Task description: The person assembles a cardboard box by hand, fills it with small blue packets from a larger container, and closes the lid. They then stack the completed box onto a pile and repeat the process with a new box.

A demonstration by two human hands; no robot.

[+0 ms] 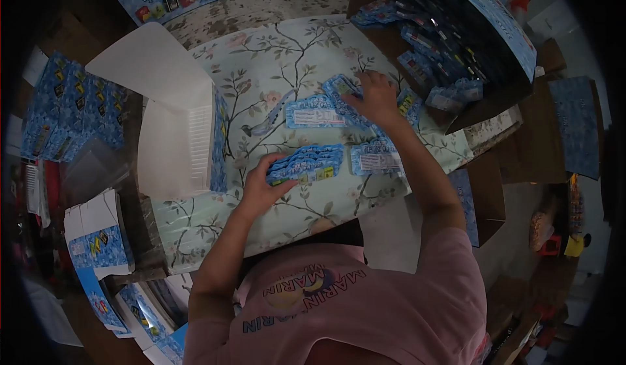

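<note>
My left hand point(267, 186) is closed round the left end of a stack of blue packets point(305, 163) on the flowered tablecloth. My right hand point(377, 96) lies over a blue packet point(340, 90) farther back, its fingers spread and touching the packet's right side. Beside and under it are more loose packets, one with a white label point(317, 117). Another labelled packet point(376, 160) lies nearer me, to the right of the stack. An open white box point(175, 146) with its lid raised stands left of my left hand.
A large carton point(515, 39) filled with blue packets is tipped open at the back right. Stacked blue boxes point(72, 111) stand at the far left, with flattened white-and-blue boxes point(98, 234) nearer me. Brown cartons point(489, 199) stand beyond the table's right edge.
</note>
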